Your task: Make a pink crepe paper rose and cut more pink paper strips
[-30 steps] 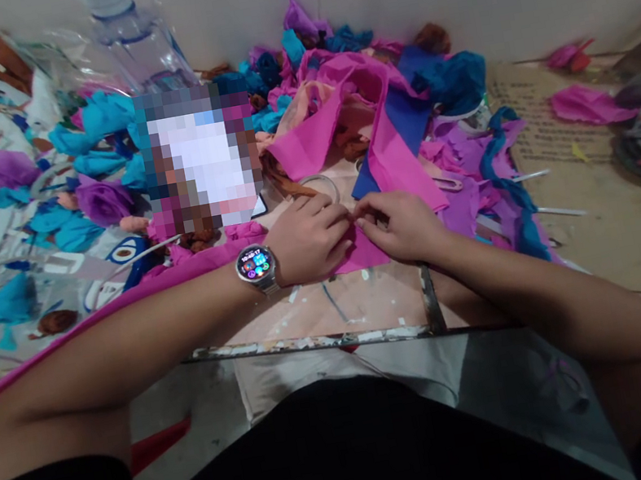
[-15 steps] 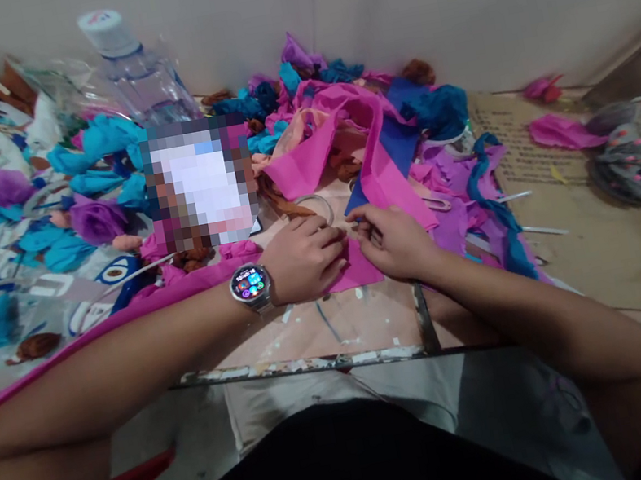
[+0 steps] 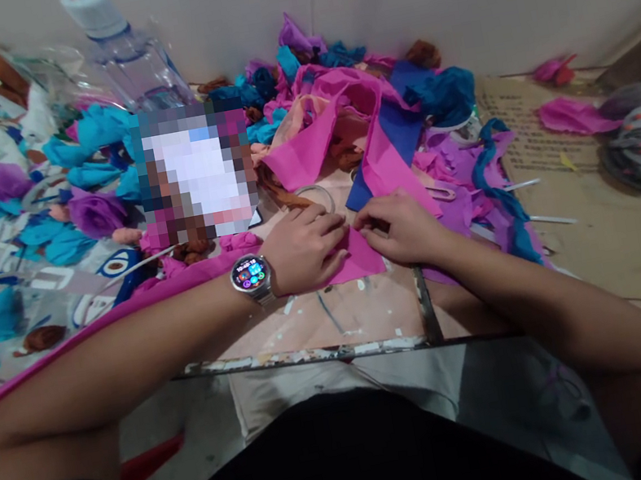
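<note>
Left hand (image 3: pixel 308 249) lay on pink strip (image 3: pixel 366 257) on tabletop (image 3: pixel 315 319), fingers bent; right hand (image 3: pixel 402 227) sat at strip's edge, thumb and forefinger close together; couldn't tell if either gripped

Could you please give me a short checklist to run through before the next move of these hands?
1. Left hand on the pink sheet: ok, it lies over it.
2. Right hand grip on the sheet: cannot tell, the fingertips are at its edge but their hold is unclear.
3. Pink sheet back from the table's front edge: ok.
4. Grey ring clear of the left hand: cannot tell, the fingers hide its near part.
5. Cap on the bottle: ok.
6. Surroundings tidy: not ok, crumpled coloured pieces crowd both sides.
</note>
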Motion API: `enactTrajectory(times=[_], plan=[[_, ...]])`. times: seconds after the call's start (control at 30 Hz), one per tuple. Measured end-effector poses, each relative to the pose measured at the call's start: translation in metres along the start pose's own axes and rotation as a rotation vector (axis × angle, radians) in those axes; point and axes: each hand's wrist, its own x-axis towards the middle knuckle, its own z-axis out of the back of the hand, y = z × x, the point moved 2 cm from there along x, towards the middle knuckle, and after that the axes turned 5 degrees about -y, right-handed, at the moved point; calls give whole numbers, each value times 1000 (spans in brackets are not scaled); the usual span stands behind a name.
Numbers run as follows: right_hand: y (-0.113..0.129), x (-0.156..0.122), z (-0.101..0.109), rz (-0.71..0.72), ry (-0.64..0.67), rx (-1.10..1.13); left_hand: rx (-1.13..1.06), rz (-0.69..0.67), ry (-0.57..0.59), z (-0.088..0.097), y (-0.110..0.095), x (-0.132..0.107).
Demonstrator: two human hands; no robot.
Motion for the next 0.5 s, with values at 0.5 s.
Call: enactTrajectory(times=[0.5], plan=[[-4,2,3,-39,7,17,-18,11,14,1,0,1]])
